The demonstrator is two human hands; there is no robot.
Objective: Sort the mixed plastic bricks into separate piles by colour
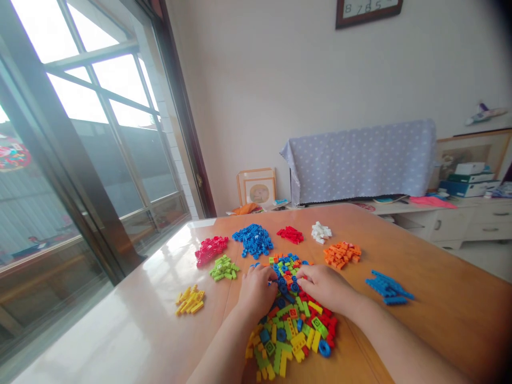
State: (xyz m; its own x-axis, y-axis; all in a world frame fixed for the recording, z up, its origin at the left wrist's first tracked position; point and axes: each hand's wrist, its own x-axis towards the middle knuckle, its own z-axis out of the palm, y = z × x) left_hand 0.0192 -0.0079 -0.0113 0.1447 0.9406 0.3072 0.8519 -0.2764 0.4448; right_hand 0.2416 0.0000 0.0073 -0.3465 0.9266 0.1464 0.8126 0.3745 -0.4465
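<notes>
A mixed pile of toy building bricks [296,325] in yellow, green, red, blue and orange lies in front of me on the wooden table. Both hands reach into its far part. My left hand [258,288] is at the pile's left side, its fingers curled together and their tips hidden among the bricks. From the right comes my right hand [326,285], closed with bent fingers touching the bricks; whatever it pinches is too small to make out. Blue wheel-like rings [324,349] lie among the bricks.
Single-colour heaps surround the pile: yellow [190,300], light green [224,268], pinkish red [211,250], blue [253,240], red [290,234], white [320,232], orange [342,254] and long blue pieces [388,288]. A window stands left; a cloth-covered object [360,160] is behind the table [448,320].
</notes>
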